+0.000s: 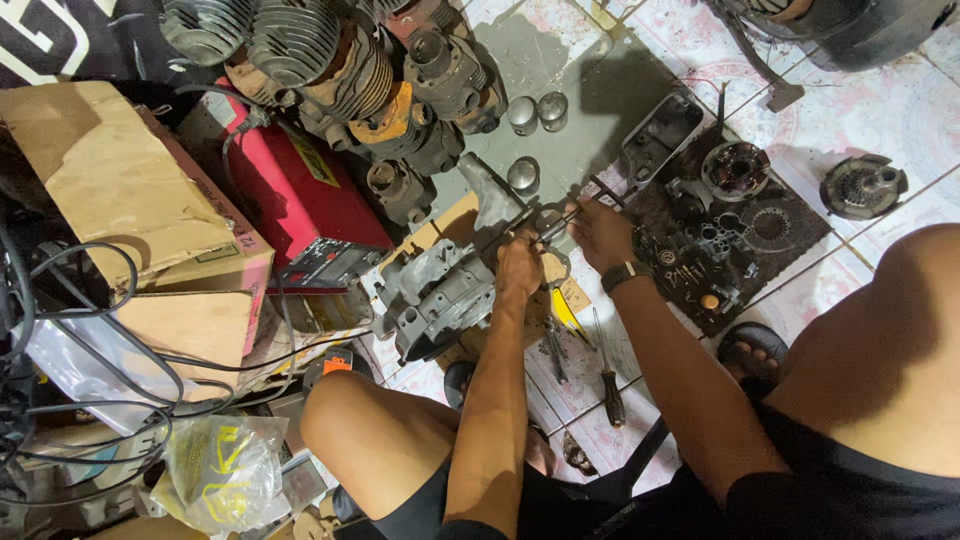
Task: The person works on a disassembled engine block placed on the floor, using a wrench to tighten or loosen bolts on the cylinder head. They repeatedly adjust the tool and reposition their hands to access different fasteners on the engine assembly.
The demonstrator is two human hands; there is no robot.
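Both hands [560, 250] on grey engine casing [440, 285] w/ tool [560, 222] — tiled floor [900, 110].

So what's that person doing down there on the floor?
A person sits on the tiled floor working on a grey metal engine case. The left hand presses on it, and the right hand holds a thin tool at its top. Small parts lie on a dark mat, with screwdrivers nearby.

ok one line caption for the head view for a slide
Seated on a tiled floor, left hand steadies a grey engine casing while right hand works a tool, parts spread around.
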